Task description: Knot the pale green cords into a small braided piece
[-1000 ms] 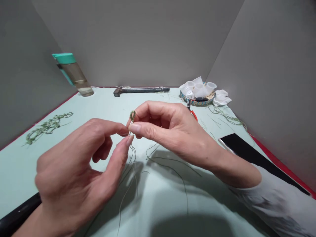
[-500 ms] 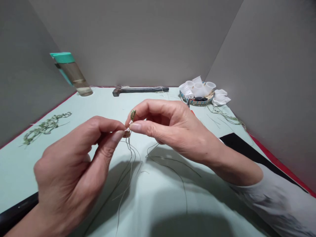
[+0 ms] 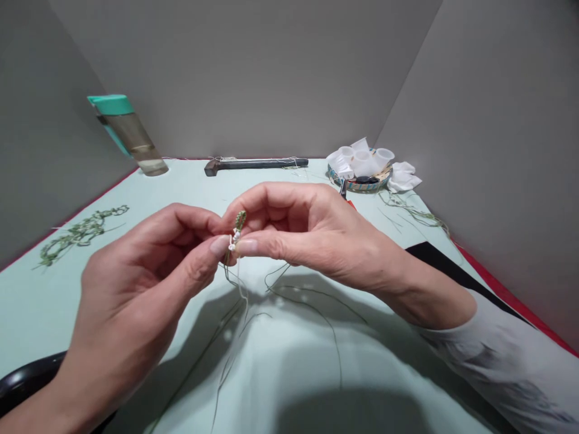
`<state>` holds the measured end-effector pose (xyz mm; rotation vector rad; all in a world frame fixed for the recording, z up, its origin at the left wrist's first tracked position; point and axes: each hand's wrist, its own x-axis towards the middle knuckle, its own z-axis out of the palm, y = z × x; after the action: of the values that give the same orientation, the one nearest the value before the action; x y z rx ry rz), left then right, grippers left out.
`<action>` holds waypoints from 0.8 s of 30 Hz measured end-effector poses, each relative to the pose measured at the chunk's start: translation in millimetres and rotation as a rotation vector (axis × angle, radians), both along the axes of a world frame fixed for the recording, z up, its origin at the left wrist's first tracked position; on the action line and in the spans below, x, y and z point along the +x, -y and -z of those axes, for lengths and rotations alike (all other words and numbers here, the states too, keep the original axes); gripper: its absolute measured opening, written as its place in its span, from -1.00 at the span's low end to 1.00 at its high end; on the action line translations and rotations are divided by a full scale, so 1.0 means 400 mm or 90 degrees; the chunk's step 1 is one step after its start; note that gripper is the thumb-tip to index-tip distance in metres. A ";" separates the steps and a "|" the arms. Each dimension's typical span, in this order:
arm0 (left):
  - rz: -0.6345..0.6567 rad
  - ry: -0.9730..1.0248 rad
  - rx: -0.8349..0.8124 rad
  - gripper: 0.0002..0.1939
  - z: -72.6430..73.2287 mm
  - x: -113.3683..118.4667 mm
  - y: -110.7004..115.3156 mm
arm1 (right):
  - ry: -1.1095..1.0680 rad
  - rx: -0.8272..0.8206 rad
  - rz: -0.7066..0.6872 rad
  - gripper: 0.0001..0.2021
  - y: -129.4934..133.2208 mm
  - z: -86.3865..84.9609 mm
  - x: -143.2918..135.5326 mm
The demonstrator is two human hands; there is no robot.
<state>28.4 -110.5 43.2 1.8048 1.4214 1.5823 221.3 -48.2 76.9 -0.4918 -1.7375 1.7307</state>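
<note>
A small piece of knotted cord (image 3: 237, 231), green in a loop at its top and white below, is pinched between both hands above the table. My left hand (image 3: 158, 271) grips its lower white part between thumb and index finger. From the other side, my right hand (image 3: 294, 226) holds it by thumb and forefinger, the fingertips of both hands nearly meeting. Thin green and white cord ends (image 3: 244, 295) dangle below the fingers toward the tabletop. The fingers partly hide the knots.
Knotted green cords (image 3: 84, 232) lie at the left. Behind stand a teal-lidded bottle (image 3: 131, 135) and a lying hammer (image 3: 257, 164). A basket (image 3: 366, 185) of white plastic cups, white crumpled tissue (image 3: 403, 176), loose green threads (image 3: 414, 211) and a black flat sheet (image 3: 452, 271) are at the right.
My left thumb and fingers have shifted up and closer against the piece. More of the white knots and the green loop shows now. My right hand has hardly moved.
</note>
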 end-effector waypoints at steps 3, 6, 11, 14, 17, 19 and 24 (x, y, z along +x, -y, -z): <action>0.000 0.044 -0.023 -0.94 -0.006 0.007 0.000 | 0.017 0.002 0.029 -0.83 0.001 -0.001 0.000; -0.092 0.003 0.050 -0.89 -0.012 0.015 0.006 | 0.011 0.007 0.045 -0.83 0.003 -0.005 -0.001; -0.130 -0.069 0.114 -0.87 -0.019 0.024 0.012 | 0.011 -0.008 0.058 -0.82 0.005 -0.005 -0.004; -0.156 -0.078 0.094 -0.92 -0.023 0.034 0.021 | 0.002 -0.012 0.051 -0.83 0.005 -0.003 -0.004; -0.159 -0.072 0.076 -0.98 -0.023 0.044 0.034 | -0.002 -0.018 0.046 -0.84 0.003 0.000 -0.003; -0.136 -0.065 0.081 -0.93 -0.020 0.049 0.039 | -0.010 -0.024 0.046 -0.84 0.002 0.001 -0.002; -0.130 -0.071 0.086 -0.86 -0.014 0.054 0.040 | -0.029 -0.024 0.059 -0.82 0.003 0.003 -0.003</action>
<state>50.0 -126.6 48.6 1.9020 1.6305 1.7390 220.2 -49.2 75.6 -0.5378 -1.6277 1.6985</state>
